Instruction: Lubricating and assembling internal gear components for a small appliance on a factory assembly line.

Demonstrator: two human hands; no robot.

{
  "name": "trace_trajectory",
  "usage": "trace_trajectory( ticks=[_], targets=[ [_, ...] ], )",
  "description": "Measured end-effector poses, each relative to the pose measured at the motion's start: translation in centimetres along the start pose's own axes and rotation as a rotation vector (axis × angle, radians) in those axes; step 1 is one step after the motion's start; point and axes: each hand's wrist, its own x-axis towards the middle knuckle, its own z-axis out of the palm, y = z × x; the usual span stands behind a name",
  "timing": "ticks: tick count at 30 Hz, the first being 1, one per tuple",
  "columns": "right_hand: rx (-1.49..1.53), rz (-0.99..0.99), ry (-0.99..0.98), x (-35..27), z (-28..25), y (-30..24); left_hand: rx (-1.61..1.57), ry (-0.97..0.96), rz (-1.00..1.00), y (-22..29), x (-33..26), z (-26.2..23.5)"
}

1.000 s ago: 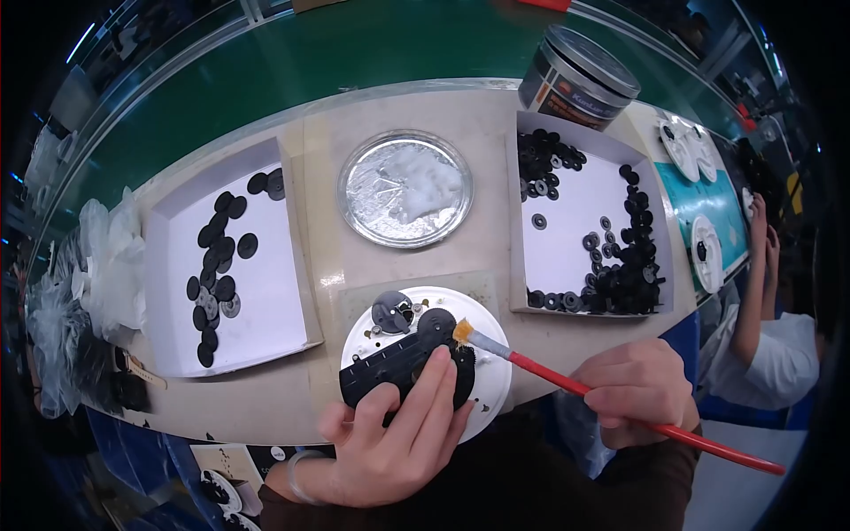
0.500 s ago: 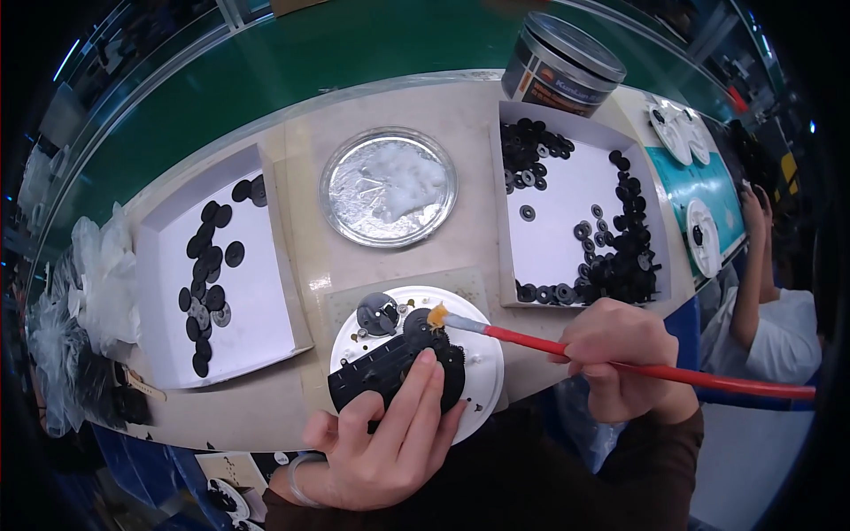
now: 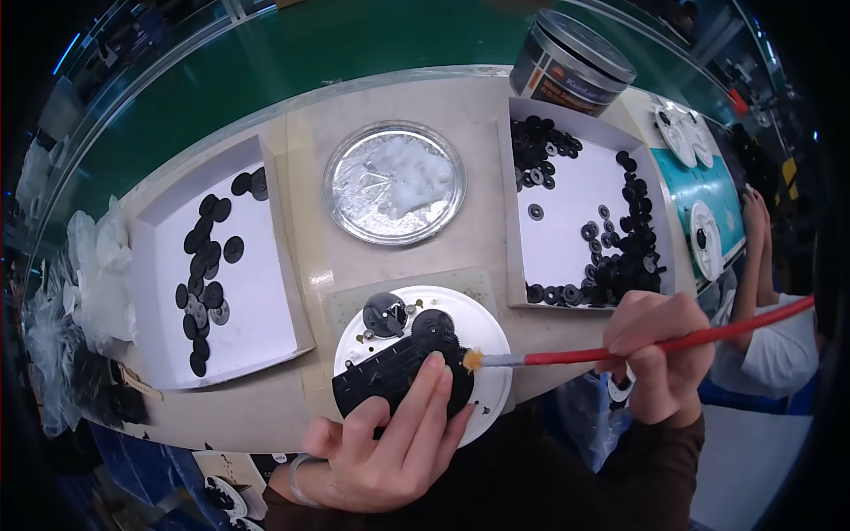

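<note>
My right hand (image 3: 660, 354) grips a paintbrush (image 3: 567, 356) with a red handle; its yellowish bristle tip is at the right edge of a large black gear. That gear belongs to a black gear assembly (image 3: 376, 372) on a white round base (image 3: 491, 358). My left hand (image 3: 398, 442) holds the base steady, two fingers pressed on the black assembly, the thumb at the base's edge and the other fingers curled. A smaller toothed gear (image 3: 432, 327) and a dark round part (image 3: 384, 315) sit at the far side of the base. My left hand covers part of the assembly.
A shiny round lid (image 3: 354, 212) with whitish grease lies beyond the base. Shallow white boxes of black discs (image 3: 257, 310) and small black gears (image 3: 558, 239) flank it. A grease tin (image 3: 575, 66) stands behind the right box. Another person's arm (image 3: 753, 239) is at far right.
The brush tip has moved from the smaller far gear to the right edge of the large gear. My right hand has shifted right and the handle's rear end has risen. My left hand stays on the assembly.
</note>
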Motion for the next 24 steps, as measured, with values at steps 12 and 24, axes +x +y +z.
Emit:
trace_trajectory(
  ticks=[12,24],
  targets=[
    [0.142,0.174,0.235,-0.4,0.5,1.4,-0.007,0.017,0.047,-0.3,0.1,0.1],
    [0.191,0.251,0.346,0.3,0.9,3.1,-0.025,-0.014,0.072,-0.4,0.4,0.2]
  ],
)
